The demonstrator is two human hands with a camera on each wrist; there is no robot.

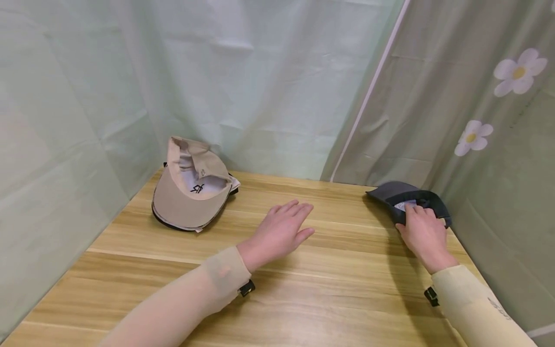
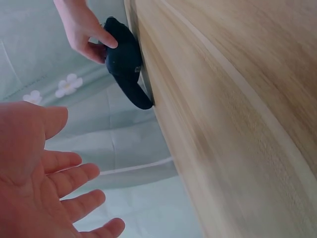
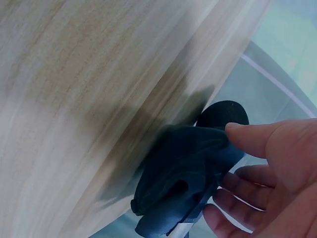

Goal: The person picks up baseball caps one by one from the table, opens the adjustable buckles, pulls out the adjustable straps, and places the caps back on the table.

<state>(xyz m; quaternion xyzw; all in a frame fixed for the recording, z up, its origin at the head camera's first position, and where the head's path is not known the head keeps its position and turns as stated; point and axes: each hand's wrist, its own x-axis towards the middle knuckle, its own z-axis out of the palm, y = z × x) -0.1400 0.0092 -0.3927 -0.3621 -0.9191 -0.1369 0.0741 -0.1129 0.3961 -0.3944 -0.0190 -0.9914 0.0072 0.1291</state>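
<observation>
A dark grey cap lies upside down at the table's back right corner. My right hand pinches its rear part, thumb on one side and fingers on the other. My left hand is spread flat, fingers straight, just over the middle of the wooden table, holding nothing. To its left at the back lies a beige cap, underside up, resting on a darker cap whose edge shows beneath it.
Pale green fabric walls close in the table on the left, back and right. The right curtain carries white flowers, and a white pole runs down the back corner. The dark cap sits close to the table's right edge.
</observation>
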